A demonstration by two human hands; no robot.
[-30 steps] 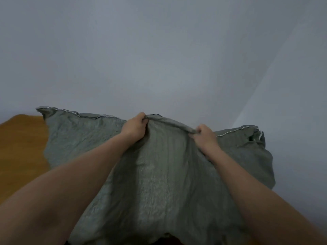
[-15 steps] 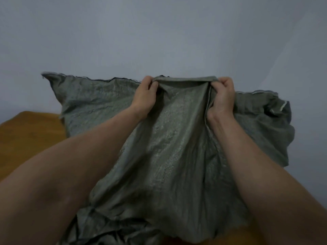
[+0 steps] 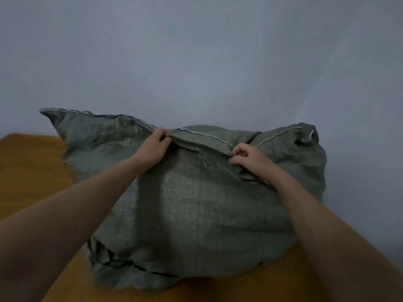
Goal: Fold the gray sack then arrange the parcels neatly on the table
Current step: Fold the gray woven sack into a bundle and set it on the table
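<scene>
A large gray woven sack (image 3: pixel 196 203) stands crumpled on the orange-brown table (image 3: pixel 28 171), its stitched top hem running across the middle of the view. My left hand (image 3: pixel 152 147) pinches the hem left of centre. My right hand (image 3: pixel 250 158) pinches the hem right of centre, fingers curled over the cloth. A short fold of the hem sags between the two hands. The sack's left corner sticks up and out; its right corner slumps against the wall. No parcels are visible.
A plain pale blue-gray wall (image 3: pixel 196 62) rises right behind the table and sack. Table surface shows at the left and along the bottom edge in front of the sack.
Both hands have lowered the sack's top edge from the raised position half a second ago, and moved apart along the hem. The sack now rests lower and wider on the table.
</scene>
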